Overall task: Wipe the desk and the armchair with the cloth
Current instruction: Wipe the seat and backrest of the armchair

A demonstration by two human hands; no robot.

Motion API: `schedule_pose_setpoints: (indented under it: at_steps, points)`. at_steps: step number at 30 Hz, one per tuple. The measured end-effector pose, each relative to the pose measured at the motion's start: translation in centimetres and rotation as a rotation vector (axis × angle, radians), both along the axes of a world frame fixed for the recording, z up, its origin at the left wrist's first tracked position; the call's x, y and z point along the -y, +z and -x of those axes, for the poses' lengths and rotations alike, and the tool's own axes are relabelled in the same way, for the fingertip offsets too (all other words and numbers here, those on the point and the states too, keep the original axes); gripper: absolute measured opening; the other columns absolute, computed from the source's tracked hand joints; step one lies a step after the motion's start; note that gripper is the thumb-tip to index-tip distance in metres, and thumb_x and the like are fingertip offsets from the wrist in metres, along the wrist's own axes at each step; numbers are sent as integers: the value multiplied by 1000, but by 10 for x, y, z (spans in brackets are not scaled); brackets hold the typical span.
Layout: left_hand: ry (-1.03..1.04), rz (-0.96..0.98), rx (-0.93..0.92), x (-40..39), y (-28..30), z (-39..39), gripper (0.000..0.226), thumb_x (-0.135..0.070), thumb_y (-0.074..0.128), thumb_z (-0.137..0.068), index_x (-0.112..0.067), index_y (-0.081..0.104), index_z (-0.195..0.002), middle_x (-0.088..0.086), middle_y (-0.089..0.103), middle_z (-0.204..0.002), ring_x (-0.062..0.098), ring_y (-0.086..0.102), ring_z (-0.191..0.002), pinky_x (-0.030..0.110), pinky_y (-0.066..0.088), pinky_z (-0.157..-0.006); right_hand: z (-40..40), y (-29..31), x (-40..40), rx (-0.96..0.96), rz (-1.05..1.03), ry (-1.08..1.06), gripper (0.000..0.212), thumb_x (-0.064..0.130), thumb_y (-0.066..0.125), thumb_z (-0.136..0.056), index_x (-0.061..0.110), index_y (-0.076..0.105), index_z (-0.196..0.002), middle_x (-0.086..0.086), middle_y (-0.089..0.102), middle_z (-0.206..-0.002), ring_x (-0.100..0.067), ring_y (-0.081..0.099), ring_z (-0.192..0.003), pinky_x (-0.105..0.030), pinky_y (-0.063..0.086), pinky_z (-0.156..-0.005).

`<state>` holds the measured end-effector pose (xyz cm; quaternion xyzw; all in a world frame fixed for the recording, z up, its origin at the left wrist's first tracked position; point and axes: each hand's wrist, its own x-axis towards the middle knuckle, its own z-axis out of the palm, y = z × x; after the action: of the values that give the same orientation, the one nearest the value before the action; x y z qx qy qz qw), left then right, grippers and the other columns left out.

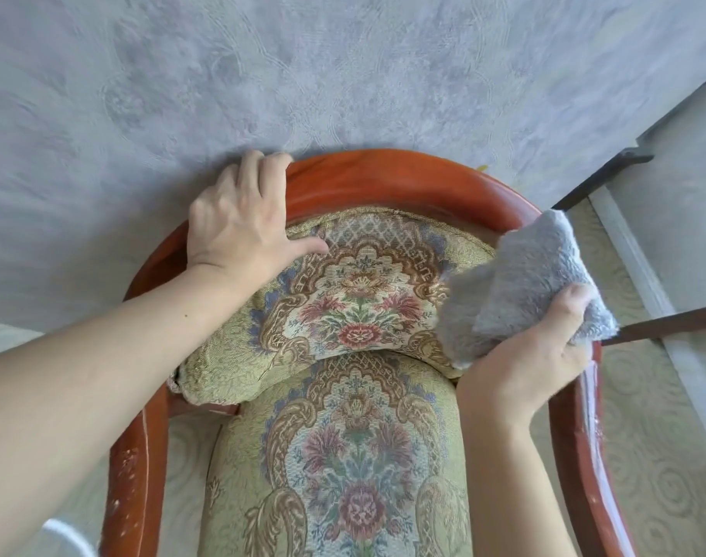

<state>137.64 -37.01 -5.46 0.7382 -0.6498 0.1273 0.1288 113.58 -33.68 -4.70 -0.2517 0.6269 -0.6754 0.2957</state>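
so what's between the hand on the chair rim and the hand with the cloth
In the head view, only the armchair's floral backrest cushion and the curved wooden top rail lie between the left hand and the right hand gripping the grey cloth; nothing loose sits there.

Grey-blue wall (343,66) with faint embossed swirl pattern fills upper view. Pale floor (648,436) with circular medallion pattern at right and lower left. White baseboard strip (640,267) runs diagonally along right. Soft, even daylight; no hard shadows.
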Motion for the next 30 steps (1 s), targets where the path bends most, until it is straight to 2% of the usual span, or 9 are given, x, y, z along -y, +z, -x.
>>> schedule_pose_setpoints:
  at_steps: [3, 6, 9, 14, 18, 20, 22, 24, 30]
  points:
    - [3, -2, 1, 0, 1, 1, 109, -77, 80, -45, -11, 42, -123, 16, 60, -107, 36, 64, -87, 41, 53, -62, -13, -20, 8, -337, -49, 113, 56, 66, 38, -94, 22, 69, -76, 9, 72, -67, -6, 61, -56, -24, 45, -53]
    - [2, 8, 4, 0, 0, 1, 109, -77, 80, -44, -10, 43, -122, 16, 60, -106, 37, 64, -87, 42, 53, -61, -51, -55, 14, -621, -191, 353, 68, 57, 33, -101, 5, 58, -135, -7, 50, -146, -32, 56, -129, -49, 50, -102]
    - [10, 22, -1, 2, -2, 0, 109, -77, 80, -44, -11, 41, -121, 16, 59, -105, 37, 63, -87, 43, 52, -61, -81, -70, 27, -766, -106, 290, 50, 30, 41, -103, -6, 54, -135, -19, 47, -146, -36, 34, -143, -58, 33, -115]
    - [0, 10, -10, 2, -5, 0, 108, -70, 85, -43, -10, 42, -122, 18, 58, -106, 39, 62, -88, 46, 52, -63, -106, -82, 27, -885, -34, 462, 50, 32, 37, -102, -2, 61, -130, -21, 53, -142, -36, 37, -143, -43, 19, -123]
    - [-27, -40, -52, -1, 1, -2, 112, -68, 87, -42, -10, 40, -126, 18, 56, -112, 40, 61, -96, 49, 52, -67, -95, -67, 19, -819, 78, 673, 46, 29, 38, -102, 2, 62, -131, -18, 56, -141, -23, 34, -144, -34, 16, -122]
    - [-54, -73, -60, -4, 4, -4, 121, -67, 89, -38, -10, 38, -132, 17, 54, -116, 40, 59, -101, 50, 53, -71, -77, -55, 11, -513, 35, 796, 37, 30, 42, -104, 15, 67, -128, -5, 62, -136, -10, 41, -139, -32, 33, -116]
    - [-88, -113, -37, -7, 8, -8, 130, -71, 88, -35, -13, 33, -137, 16, 52, -118, 39, 58, -103, 51, 54, -71, -58, -37, 1, -22, -45, 620, 30, 36, 50, -99, 23, 78, -99, 8, 76, -96, -9, 69, -95, -29, 56, -78]
    - [-96, -136, -11, -11, 10, -10, 133, -72, 87, -35, -15, 29, -140, 17, 51, -119, 39, 57, -102, 50, 54, -69, -38, -20, -5, 240, -121, 339, 32, 44, 56, -88, 18, 73, -83, 10, 72, -69, -9, 68, -64, -24, 52, -55]
    - [-84, -127, 0, -9, 9, -8, 130, -66, 90, -39, -16, 28, -141, 18, 53, -118, 39, 59, -99, 49, 54, -66, -27, -19, -9, 7, 33, 85, 42, 46, 48, -95, 16, 77, -88, 10, 71, -67, -1, 64, -60, -20, 52, -56]
